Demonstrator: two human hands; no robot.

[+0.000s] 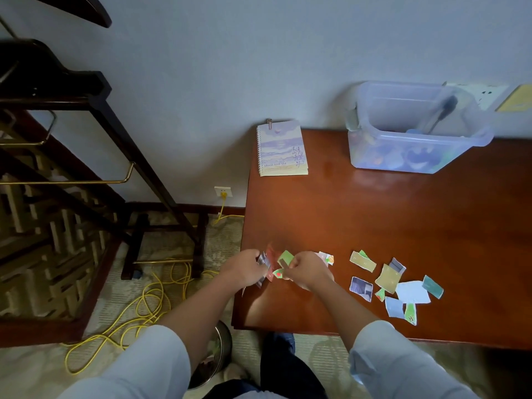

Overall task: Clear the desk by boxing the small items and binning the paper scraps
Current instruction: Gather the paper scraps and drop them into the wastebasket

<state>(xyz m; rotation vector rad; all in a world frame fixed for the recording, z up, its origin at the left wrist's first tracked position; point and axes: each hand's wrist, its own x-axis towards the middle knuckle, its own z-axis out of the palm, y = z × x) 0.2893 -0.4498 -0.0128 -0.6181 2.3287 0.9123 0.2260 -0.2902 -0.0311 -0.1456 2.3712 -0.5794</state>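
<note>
Meanwhile, at the near left corner of the wooden surface (374, 220), a person gathers torn paper: the left hand (244, 270) is closed round a small sheaf of scraps (266, 262), while the right hand (306, 270) pinches a green-and-red piece (283, 264) between fingertips, the two hands almost touching. More loose scraps (397, 286) lie scattered to the right of the right hand, none yet collected. A metal bin (221, 351) stands on the floor below and just behind the left hand, partly hidden by the forearm. The clear plastic box (414, 131), already holding small items, sits well beyond the right hand against the wall, with a spiral notebook (280, 149) far ahead of both hands.

The risk appears to lie in the handover: the bundle is fanned and loosely bunched, so a piece could slip at the surface's edge and flutter to the carpet among the yellow cable (144, 309) rather than into the bin.
</note>
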